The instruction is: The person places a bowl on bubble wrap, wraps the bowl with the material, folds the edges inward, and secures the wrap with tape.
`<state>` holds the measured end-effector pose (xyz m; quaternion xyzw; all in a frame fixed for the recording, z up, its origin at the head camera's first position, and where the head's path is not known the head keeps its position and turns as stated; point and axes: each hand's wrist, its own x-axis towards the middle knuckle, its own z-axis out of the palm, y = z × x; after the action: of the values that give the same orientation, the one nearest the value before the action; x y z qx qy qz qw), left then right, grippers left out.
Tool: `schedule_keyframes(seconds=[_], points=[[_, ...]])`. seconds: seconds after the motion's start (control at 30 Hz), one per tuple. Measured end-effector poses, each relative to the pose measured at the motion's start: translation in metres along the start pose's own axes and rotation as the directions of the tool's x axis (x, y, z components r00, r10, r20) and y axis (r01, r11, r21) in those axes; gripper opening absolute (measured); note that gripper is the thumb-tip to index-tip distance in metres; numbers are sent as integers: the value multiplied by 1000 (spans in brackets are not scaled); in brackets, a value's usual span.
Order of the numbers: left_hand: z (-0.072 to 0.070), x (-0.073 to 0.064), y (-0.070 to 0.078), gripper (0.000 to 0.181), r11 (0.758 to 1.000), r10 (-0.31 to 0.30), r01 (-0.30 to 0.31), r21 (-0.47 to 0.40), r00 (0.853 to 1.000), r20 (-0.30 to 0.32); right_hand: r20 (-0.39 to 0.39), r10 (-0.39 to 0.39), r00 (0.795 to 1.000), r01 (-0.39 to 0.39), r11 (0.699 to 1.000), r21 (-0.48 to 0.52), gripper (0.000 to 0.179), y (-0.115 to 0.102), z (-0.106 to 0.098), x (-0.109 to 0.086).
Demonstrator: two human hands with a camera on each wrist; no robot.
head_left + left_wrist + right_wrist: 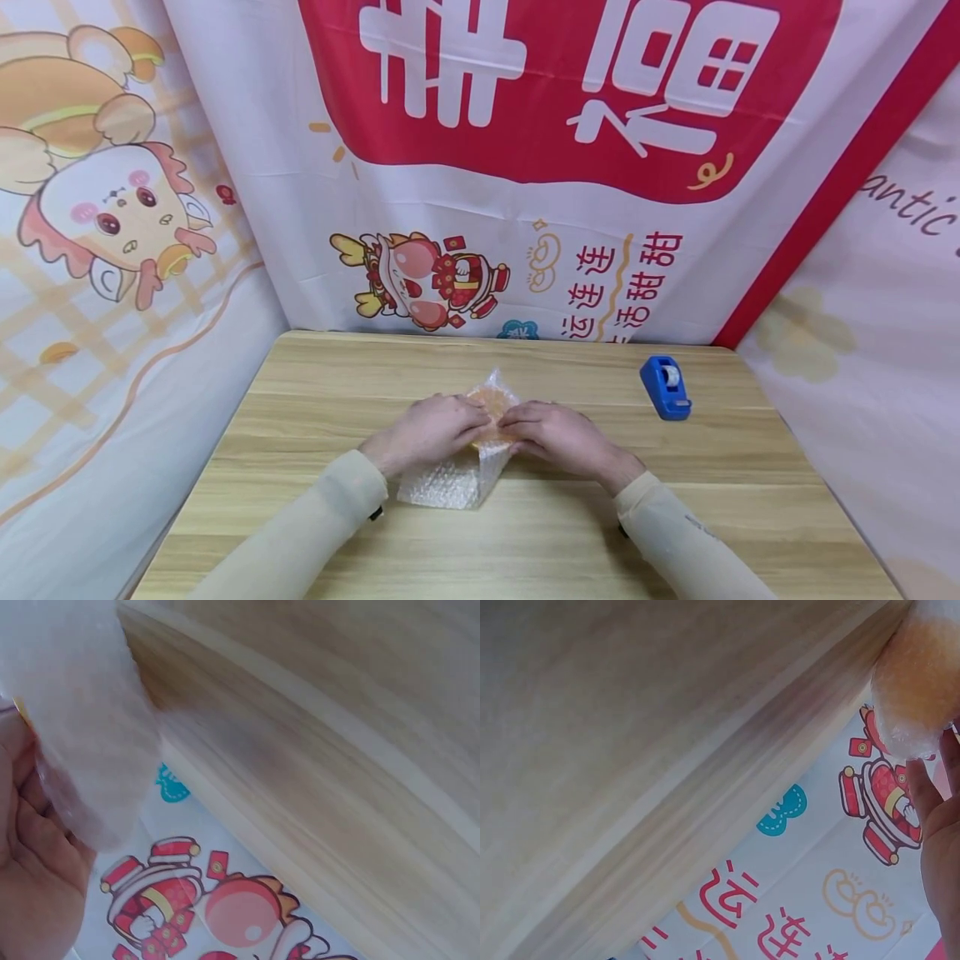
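Note:
A round orange object lies partly under clear bubble wrap on the table; its exact kind I cannot tell. From the left side my left hand grips the wrap over it, fingers bent inward. My right hand holds the wrap from the opposite side, its fingertips close to those of the left. One loose flap of wrap spreads toward the near left. In the left wrist view, the bubble wrap covers part of the left fingers. Orange shows through the wrap beside the right fingers in the right wrist view.
A blue tape dispenser stands at the back right of the wooden table. Behind the table's far edge hangs a red and white printed cloth, and more printed cloth lines both sides.

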<state>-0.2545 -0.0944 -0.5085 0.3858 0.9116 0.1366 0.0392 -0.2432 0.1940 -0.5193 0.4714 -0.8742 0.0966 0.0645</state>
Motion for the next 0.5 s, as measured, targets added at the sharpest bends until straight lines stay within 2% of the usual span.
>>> schedule_keyframes(seconds=[0.3, 0.5], points=[[-10, -15, -17, 45, 998, 61, -59, -26, 995, 74, 23, -22, 999, 23, 997, -69, 34, -3, -3, 4], [-14, -21, -21, 64, 989, 135, -142, 46, 982, 129, 24, -29, 999, 31, 996, -78, 39, -4, -2, 5]])
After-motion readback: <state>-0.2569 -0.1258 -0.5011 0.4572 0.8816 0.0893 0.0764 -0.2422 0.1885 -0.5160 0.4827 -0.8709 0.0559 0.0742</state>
